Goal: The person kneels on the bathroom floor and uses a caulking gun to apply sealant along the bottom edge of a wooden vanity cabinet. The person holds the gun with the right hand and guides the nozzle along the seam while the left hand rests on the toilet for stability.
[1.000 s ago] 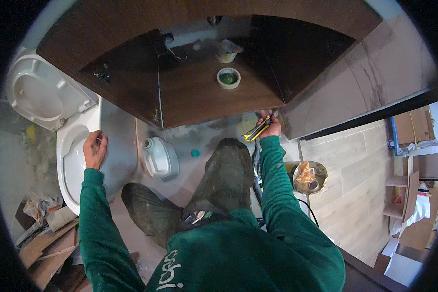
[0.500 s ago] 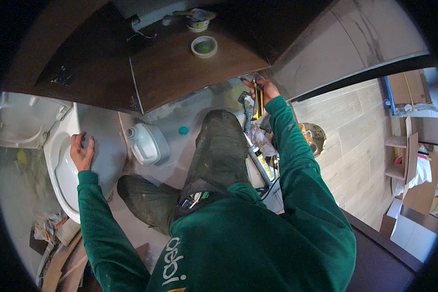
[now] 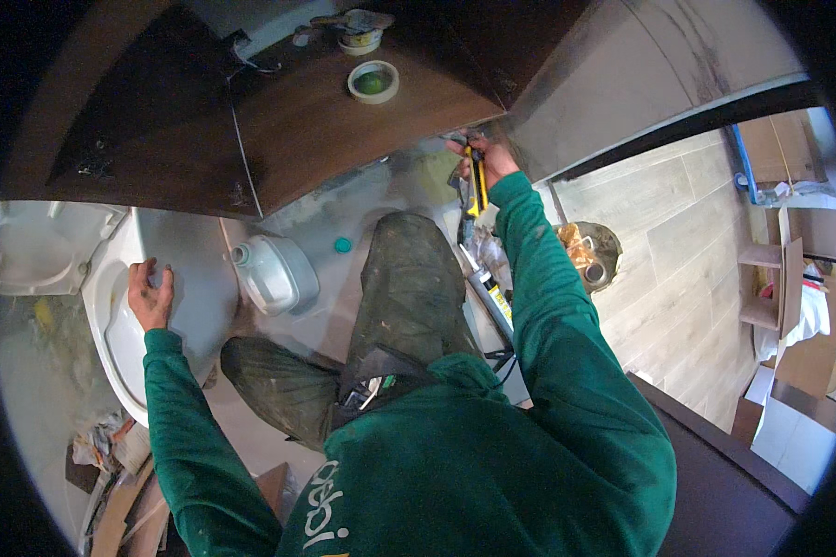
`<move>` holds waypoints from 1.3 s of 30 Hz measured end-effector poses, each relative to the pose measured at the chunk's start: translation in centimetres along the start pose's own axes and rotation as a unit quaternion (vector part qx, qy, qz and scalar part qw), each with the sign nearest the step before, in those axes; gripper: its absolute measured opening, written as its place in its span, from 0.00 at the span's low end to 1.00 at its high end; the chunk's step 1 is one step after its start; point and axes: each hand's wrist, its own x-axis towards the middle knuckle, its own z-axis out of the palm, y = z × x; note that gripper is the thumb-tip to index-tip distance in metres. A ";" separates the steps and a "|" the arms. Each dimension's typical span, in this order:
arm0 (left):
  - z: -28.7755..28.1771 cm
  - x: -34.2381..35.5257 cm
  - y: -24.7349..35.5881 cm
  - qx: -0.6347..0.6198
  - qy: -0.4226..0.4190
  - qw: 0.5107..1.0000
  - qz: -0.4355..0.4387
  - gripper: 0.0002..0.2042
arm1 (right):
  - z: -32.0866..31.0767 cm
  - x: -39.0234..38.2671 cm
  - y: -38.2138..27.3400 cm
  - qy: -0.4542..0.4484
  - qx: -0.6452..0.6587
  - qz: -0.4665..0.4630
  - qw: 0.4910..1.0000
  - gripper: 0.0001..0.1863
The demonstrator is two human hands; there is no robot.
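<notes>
My right hand (image 3: 492, 161) is closed round a yellow-and-black utility knife (image 3: 477, 182), close to the lower edge of the dark brown panel (image 3: 362, 139). The knife's far end, beside the panel's corner, is too small to make out. Over on the left, my left hand (image 3: 150, 299) is at the rim of a white ceramic fixture (image 3: 113, 342). Its fingers are loosely curved and apart, with nothing in them. Between my arms, a whitish plastic jug (image 3: 274, 274) without a cap stands by my knee, and a small green cap (image 3: 343, 245) lies near it.
A roll of tape (image 3: 373, 83) and a small tub (image 3: 359, 43) sit on the brown surface. Beside my right forearm lies a sealant tube (image 3: 489, 290) among plastic wrappings. Further right is a round dark tray (image 3: 604, 255) on wood-look tiles. Scrap boards (image 3: 125, 506) lie lower left.
The view has shifted slightly. My right hand has turned a little with the utility knife, which now stands more upright along the panel's edge. The left hand stays at the white rim.
</notes>
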 end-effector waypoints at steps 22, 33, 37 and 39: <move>-0.1 0.1 0.7 0.025 0.019 0.999 -0.003 0.14 | 0.5 0.9 -1.1 -0.008 -0.043 0.006 0.999 0.08; -0.2 0.1 1.1 0.017 0.028 0.999 0.014 0.13 | 1.1 0.5 0.3 0.013 -0.028 -0.019 0.999 0.08; -0.3 0.0 1.1 0.025 0.020 0.999 0.007 0.13 | 2.0 0.9 0.4 0.047 -0.009 -0.013 0.999 0.08; -0.3 0.0 1.1 0.036 0.022 0.999 0.005 0.13 | 2.4 1.2 0.3 0.049 -0.023 -0.013 0.998 0.08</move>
